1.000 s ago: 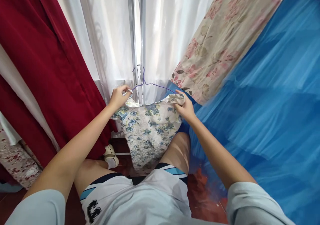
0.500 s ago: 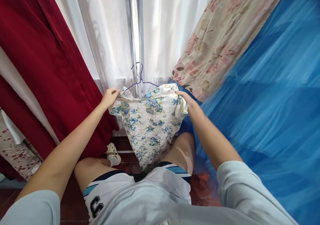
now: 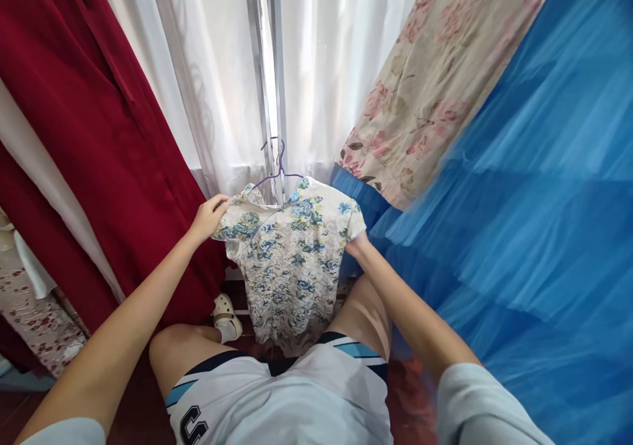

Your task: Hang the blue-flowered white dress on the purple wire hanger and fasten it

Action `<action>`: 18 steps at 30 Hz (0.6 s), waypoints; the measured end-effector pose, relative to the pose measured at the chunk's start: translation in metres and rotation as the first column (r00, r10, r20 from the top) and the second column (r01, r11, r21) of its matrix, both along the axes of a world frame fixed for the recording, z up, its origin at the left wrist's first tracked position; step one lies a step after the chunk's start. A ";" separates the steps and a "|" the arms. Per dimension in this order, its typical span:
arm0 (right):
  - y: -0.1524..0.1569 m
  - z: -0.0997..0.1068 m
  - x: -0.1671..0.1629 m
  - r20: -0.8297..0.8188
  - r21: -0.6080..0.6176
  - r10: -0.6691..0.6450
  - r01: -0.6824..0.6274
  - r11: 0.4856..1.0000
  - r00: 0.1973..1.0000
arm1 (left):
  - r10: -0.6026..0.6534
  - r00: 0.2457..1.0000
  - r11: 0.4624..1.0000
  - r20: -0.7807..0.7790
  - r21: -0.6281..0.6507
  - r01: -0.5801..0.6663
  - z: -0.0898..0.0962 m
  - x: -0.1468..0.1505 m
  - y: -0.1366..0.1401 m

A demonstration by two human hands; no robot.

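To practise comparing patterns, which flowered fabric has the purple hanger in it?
The short-sleeved top between left hand and right hand: the purple hanger rises from its neckline. The pink-flowered cloth and red-flowered cloth show no hanger.

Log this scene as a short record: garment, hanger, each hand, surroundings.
Garment: short-sleeved floral blouse, held up above the lap
Hanger: purple hanger, hook above the neckline, lower ends hidden by the blouse
Left hand: left hand, at one sleeve's shoulder edge
Right hand: right hand, at the other sleeve, fingers mostly hidden
Behind: white curtain
Left side: dark red fabric
Right side: pink-flowered fabric, layered blue fabric
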State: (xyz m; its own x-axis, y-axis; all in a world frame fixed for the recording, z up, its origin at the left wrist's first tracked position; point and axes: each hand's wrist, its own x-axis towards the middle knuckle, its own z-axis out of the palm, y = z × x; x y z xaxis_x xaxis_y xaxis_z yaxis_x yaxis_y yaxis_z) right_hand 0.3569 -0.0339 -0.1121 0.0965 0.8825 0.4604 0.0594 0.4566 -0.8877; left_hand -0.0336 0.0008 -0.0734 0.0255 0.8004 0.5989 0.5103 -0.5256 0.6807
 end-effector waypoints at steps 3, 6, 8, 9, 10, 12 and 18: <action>-0.013 0.004 0.018 -0.117 0.031 0.021 -0.017 0.999 0.993 | 0.028 0.956 0.997 0.293 -0.075 -0.006 -0.020 -0.004 -0.005; -0.023 0.022 0.028 -0.093 0.059 0.072 -0.067 0.996 0.993 | 0.017 0.794 0.998 0.607 -0.052 0.018 -0.024 0.010 -0.011; -0.022 0.040 0.031 -0.086 0.031 0.137 -0.135 0.990 0.987 | -0.008 0.656 0.999 0.755 -0.030 0.046 -0.012 0.025 -0.016; -0.019 0.049 0.033 -0.118 0.015 0.151 -0.150 0.989 0.982 | -0.012 0.602 0.997 0.798 -0.033 0.064 -0.003 0.032 -0.018; -0.015 0.057 0.035 -0.161 0.001 0.142 -0.144 0.990 0.977 | -0.012 0.570 0.996 0.821 -0.043 0.083 0.009 0.038 -0.020; -0.009 0.069 0.040 -0.252 -0.024 0.072 -0.081 0.996 0.965 | -0.020 0.583 0.990 0.812 -0.065 0.124 0.032 0.046 -0.020; -0.064 0.048 0.029 -0.388 0.210 -0.347 0.448 0.869 0.854 | 0.030 0.988 0.983 0.154 0.176 -0.058 0.057 0.064 -0.016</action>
